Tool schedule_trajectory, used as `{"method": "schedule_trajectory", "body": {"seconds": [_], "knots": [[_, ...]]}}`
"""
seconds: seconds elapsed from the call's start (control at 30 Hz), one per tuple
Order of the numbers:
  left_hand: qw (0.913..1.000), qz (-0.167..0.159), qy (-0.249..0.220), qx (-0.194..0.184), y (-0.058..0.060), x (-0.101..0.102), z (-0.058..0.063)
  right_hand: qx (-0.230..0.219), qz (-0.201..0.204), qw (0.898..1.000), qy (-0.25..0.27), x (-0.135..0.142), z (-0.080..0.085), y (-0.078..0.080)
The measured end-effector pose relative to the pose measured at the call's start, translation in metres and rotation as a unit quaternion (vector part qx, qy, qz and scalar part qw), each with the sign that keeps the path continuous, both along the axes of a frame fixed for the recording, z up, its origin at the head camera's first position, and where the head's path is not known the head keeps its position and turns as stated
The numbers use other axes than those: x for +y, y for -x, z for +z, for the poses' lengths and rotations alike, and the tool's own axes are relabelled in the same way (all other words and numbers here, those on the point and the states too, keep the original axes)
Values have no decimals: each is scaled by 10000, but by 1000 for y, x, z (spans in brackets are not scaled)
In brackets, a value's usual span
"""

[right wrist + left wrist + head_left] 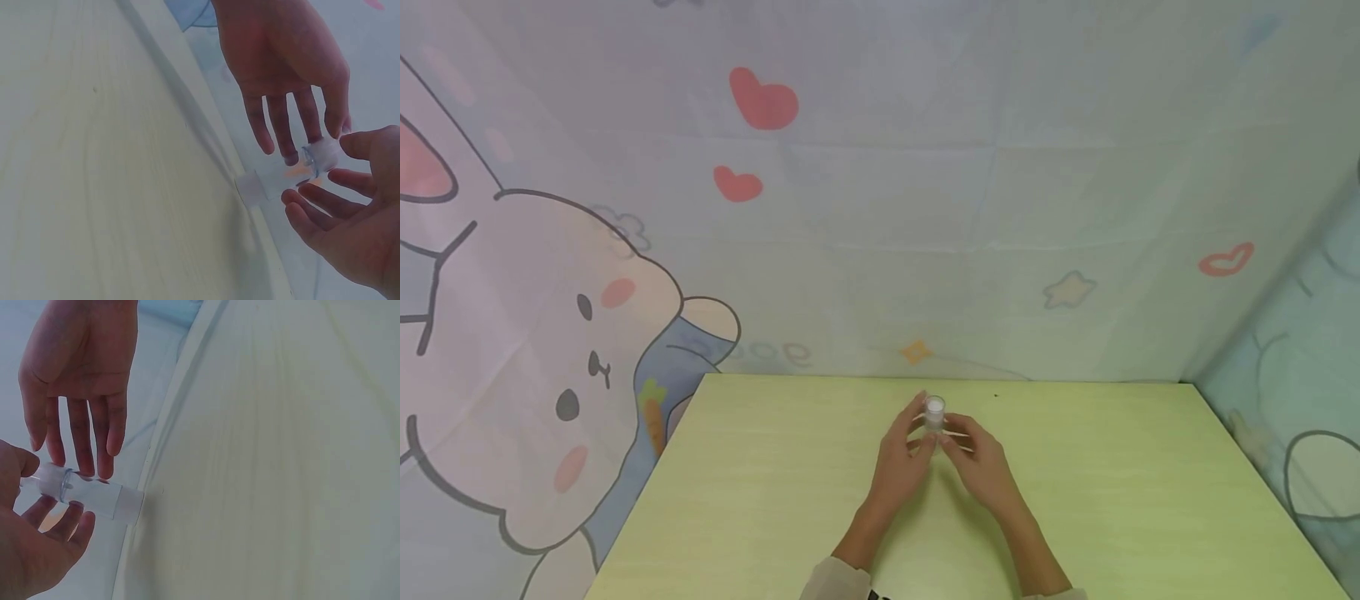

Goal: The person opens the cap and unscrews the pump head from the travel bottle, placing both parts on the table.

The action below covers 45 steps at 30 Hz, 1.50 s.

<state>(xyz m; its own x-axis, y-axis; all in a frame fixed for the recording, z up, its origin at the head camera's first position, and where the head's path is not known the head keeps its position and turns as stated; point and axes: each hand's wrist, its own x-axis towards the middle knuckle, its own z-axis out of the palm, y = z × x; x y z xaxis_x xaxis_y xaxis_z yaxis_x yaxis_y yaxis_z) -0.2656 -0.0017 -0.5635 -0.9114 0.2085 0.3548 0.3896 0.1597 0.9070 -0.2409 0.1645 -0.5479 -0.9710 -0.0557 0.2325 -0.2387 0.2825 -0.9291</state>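
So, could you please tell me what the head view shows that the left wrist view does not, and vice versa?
Only the head view shows the large cartoon rabbit on the pale fabric backdrop, the solid red hearts and the light beige sleeve cuffs.

Only the left wrist view clearly shows the white lower end of the small clear cylindrical container and the palm side of the right hand.

Both show the left hand and right hand with fingers at the container, plus the pale wood-grain tabletop and the backdrop.
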Motion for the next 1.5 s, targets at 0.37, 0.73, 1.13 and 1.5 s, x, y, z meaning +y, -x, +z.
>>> {"method": "schedule_trajectory", "body": {"seconds": [0.37, 0.73, 1.13, 1.5], "knots": [[9986, -169, 377, -334, 1, -1, -5, -45, -8, 10000, 35, 2, 2, 0], [9969, 9, 657, -423, 0, -1, -7, 216, 64, 9997, 129, 2, 4, 0], [9957, -331, 763, -406, 1, -1, -10, 579, -267, 9977, -228, -1, 3, 0], [9951, -359, 810, -439, -2, 3, -11, 583, -558, 9961, -348, -7, 3, -1]]}}
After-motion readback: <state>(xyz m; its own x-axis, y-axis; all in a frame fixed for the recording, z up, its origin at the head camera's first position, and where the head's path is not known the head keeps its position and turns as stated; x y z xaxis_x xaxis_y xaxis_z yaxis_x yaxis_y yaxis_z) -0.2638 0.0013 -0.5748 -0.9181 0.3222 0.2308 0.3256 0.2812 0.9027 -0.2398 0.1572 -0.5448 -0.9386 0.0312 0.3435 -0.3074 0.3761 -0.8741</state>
